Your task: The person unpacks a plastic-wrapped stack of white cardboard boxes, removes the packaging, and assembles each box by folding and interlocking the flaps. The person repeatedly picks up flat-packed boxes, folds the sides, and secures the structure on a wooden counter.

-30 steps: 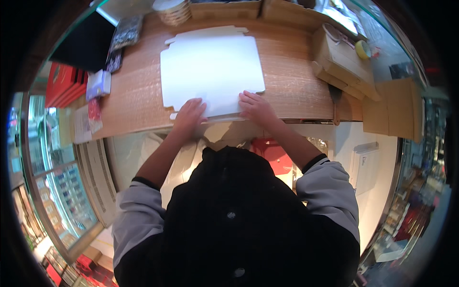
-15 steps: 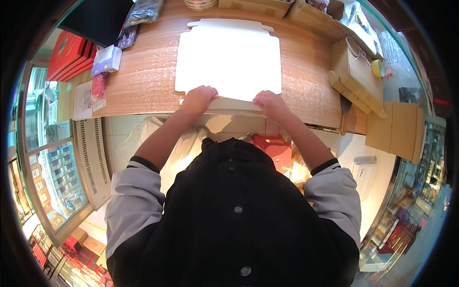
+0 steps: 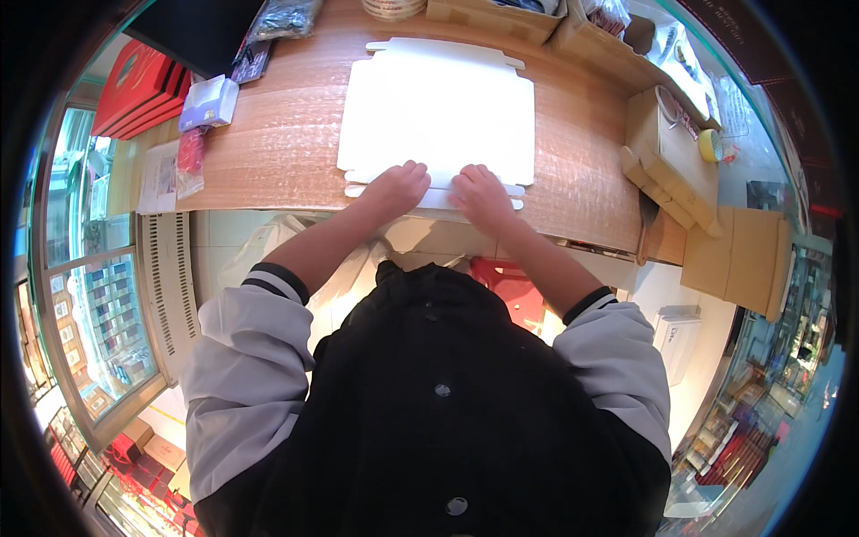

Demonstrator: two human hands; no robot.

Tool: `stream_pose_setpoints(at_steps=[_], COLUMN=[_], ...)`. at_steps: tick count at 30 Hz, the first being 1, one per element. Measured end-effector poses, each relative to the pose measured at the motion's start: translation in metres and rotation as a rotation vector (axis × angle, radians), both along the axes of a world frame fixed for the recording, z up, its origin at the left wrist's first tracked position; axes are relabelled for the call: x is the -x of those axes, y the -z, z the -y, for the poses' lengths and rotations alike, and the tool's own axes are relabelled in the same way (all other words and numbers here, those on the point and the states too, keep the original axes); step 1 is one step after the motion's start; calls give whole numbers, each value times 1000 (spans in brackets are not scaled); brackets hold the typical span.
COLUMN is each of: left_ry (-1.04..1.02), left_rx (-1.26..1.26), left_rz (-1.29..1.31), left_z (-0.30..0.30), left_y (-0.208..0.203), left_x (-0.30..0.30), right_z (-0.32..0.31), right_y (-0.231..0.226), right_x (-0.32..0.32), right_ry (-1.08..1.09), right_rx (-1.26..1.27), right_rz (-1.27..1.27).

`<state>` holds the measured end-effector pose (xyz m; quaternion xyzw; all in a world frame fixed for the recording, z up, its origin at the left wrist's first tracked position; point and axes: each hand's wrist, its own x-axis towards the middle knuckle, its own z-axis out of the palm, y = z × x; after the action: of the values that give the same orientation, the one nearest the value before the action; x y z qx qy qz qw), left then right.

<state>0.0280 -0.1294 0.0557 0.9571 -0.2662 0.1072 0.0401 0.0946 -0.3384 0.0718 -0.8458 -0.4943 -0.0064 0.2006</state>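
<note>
A flat white cardboard box blank (image 3: 438, 112) with cut tabs at its corners lies on the wooden table in front of me. My left hand (image 3: 401, 190) rests on its near part, left of the middle, fingers curled and pressed together at the cardboard. Close beside it on the right, my right hand (image 3: 480, 194) also has bent fingers on the near strip, slightly blurred. Only a narrow gap of cardboard separates the two hands. Part of the near edge is hidden under them.
Red boxes (image 3: 143, 87), a tissue pack (image 3: 209, 103) and a dark monitor (image 3: 192, 31) stand at the left. On the right are brown cartons (image 3: 667, 148), a tape roll (image 3: 710, 145) and a knife (image 3: 646, 228) by the table edge. A red stool (image 3: 510, 286) is below.
Both hands have moved inward along the near edge, closer together. The near strip with its end tabs now lies flatter and shows more on both sides. The view has shifted slightly.
</note>
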Motion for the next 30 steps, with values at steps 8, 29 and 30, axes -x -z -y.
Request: stream_pose_setpoints(at_steps=[8, 29, 30], left_ry=[-6, -167, -145], left_rx=[-82, 82, 240], left_rz=[-21, -287, -296], left_z=[2, -11, -6], left_y=[-3, -1, 6], left_x=[-2, -33, -31], right_z=[-18, -5, -9], right_y=[8, -15, -10], right_x=[-1, -58, -54], right_ry=[-49, 285, 275], right_rx=[29, 281, 295], right_rz=[160, -72, -198])
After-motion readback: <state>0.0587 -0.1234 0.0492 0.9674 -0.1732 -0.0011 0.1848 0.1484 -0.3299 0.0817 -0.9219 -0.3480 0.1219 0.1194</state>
